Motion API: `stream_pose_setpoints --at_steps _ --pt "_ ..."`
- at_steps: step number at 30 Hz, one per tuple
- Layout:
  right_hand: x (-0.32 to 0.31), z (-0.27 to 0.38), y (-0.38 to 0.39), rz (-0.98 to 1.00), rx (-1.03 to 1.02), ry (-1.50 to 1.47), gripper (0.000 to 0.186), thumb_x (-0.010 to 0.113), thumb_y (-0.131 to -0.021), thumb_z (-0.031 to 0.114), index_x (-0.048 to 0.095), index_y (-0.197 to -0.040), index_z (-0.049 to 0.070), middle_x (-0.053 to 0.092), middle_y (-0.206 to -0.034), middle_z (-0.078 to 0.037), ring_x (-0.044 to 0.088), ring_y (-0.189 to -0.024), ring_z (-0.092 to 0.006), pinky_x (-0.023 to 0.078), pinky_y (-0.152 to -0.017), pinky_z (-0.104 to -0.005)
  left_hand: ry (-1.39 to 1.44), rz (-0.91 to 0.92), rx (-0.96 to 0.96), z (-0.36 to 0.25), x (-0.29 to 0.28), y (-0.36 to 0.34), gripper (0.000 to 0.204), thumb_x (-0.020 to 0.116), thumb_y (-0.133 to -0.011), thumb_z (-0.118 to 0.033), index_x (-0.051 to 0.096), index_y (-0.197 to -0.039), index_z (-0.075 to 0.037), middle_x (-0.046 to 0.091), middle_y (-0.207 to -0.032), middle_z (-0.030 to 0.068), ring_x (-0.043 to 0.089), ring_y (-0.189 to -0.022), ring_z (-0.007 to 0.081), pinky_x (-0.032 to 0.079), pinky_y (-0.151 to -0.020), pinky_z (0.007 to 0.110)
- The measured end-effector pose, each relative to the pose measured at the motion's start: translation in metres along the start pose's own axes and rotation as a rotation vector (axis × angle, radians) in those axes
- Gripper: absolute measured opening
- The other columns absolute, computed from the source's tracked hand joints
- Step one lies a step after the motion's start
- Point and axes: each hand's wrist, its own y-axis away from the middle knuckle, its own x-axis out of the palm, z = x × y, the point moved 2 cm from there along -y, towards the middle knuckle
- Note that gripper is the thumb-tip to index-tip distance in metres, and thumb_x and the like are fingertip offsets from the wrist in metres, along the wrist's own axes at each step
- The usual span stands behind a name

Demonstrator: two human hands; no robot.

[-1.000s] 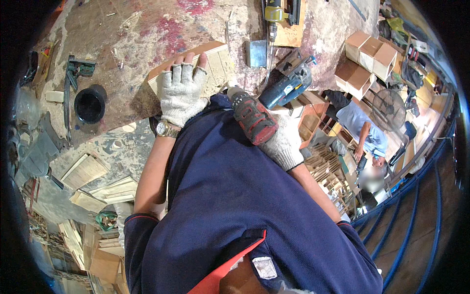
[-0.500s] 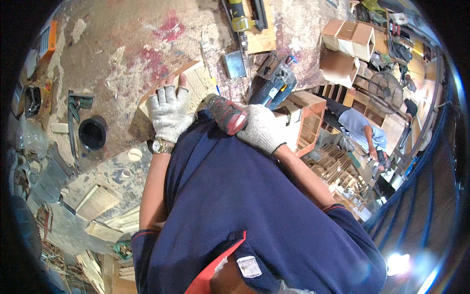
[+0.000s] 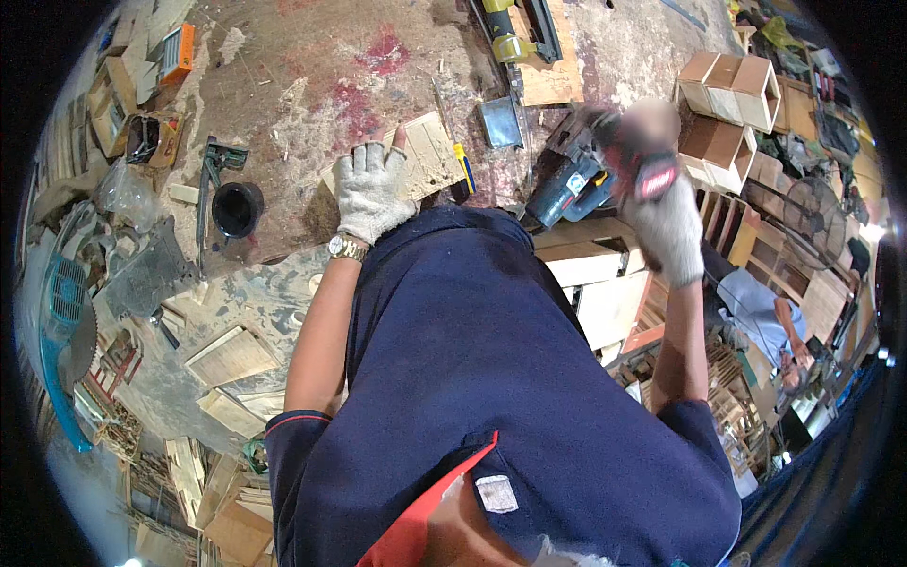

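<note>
My left hand (image 3: 370,194), in a white knit glove with bare fingertips, lies flat on a small pale wooden board (image 3: 436,156) at the bench edge. Its fingers are stretched out, and a watch is on that wrist. My right hand (image 3: 667,231), gloved too, grips a red and black cordless drill (image 3: 644,156), held up to the right of the board. The drill is partly smeared by motion and its tip cannot be made out. Under and beside it lies a blue power tool (image 3: 565,189). A yellow and blue pen-like tool (image 3: 464,166) touches the board's right side.
A bluish metal tray (image 3: 500,124) and a yellow-black tool (image 3: 510,42) lie farther back. Wooden boxes (image 3: 727,90) stand at right; a black cup (image 3: 236,210) and a green clamp (image 3: 225,156) at left. A teal saw (image 3: 64,312) is far left. A co-worker (image 3: 761,312) sits at right.
My right hand has swung the drill away from the board, to the right and farther back. My left hand stays on the board. The whole view has shifted.
</note>
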Motion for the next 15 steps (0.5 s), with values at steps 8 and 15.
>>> stream_pose_setpoints --at_steps 8,15 --pt "0.022 -0.139 -0.169 -0.235 0.135 0.372 0.047 0.073 -0.072 0.045 0.076 -0.098 0.006 0.074 -0.094 -0.024 0.072 -0.094 -0.0404 0.057 -0.082 -0.0476 1.984 0.369 -0.944 0.058 -0.012 -0.002 0.066 0.077 -0.087 -0.042 0.055 -0.139 -0.009 0.070 -0.120 0.0109 0.072 -0.098 0.0215 0.060 -0.084 0.037" --pt "0.063 -0.201 -0.266 -0.358 0.182 0.478 0.047 0.075 -0.076 0.048 0.073 -0.105 0.011 0.075 -0.104 -0.019 0.072 -0.100 -0.0381 0.057 -0.086 -0.0471 1.641 -0.039 -0.928 0.093 -0.002 -0.001 0.074 0.075 -0.089 -0.045 0.050 -0.144 -0.003 0.062 -0.133 0.0161 0.063 -0.121 0.0254 0.053 -0.099 0.041"
